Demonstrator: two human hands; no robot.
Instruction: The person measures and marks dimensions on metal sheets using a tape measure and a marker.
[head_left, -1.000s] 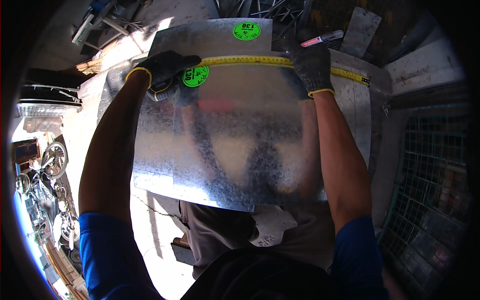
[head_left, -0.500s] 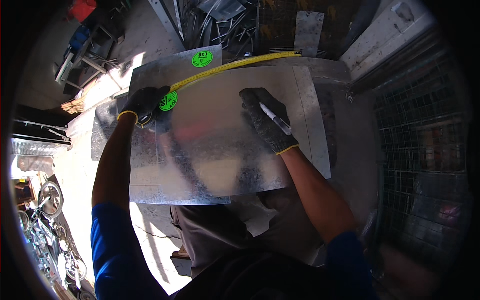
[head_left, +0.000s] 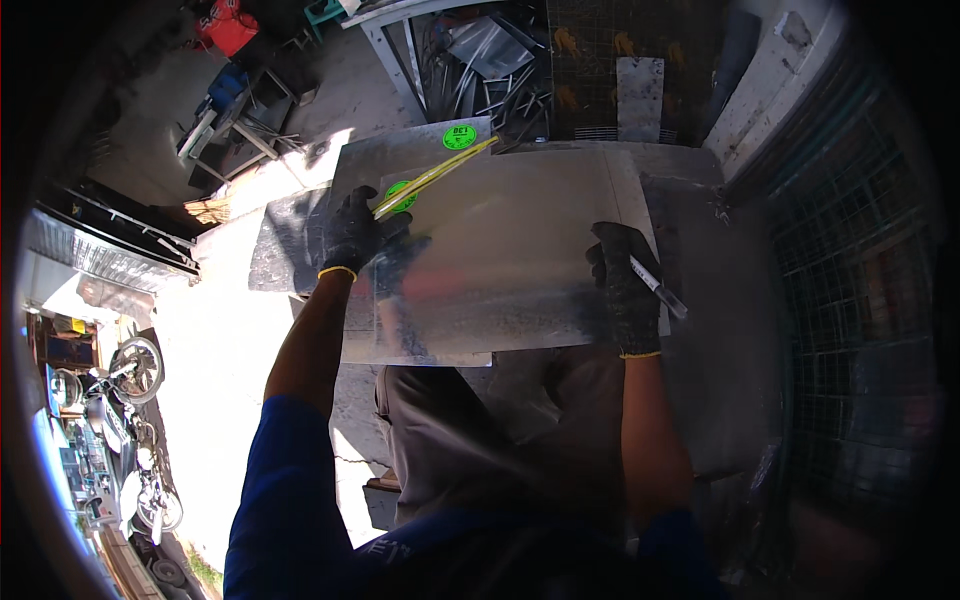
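Tape measure (head_left: 436, 175) looks gripped in our left hand (head_left: 350, 235), running out ahead of it over the sheet metal (head_left: 520, 250) underneath, while our right hand (head_left: 625, 290) has the marker (head_left: 657, 286) tucked in its grip, probably so it's handy.

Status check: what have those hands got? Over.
Left hand: holding yellow tape measure. Right hand: marker pen in grip. Metal sheet underneath; tape crosses one green sticker.
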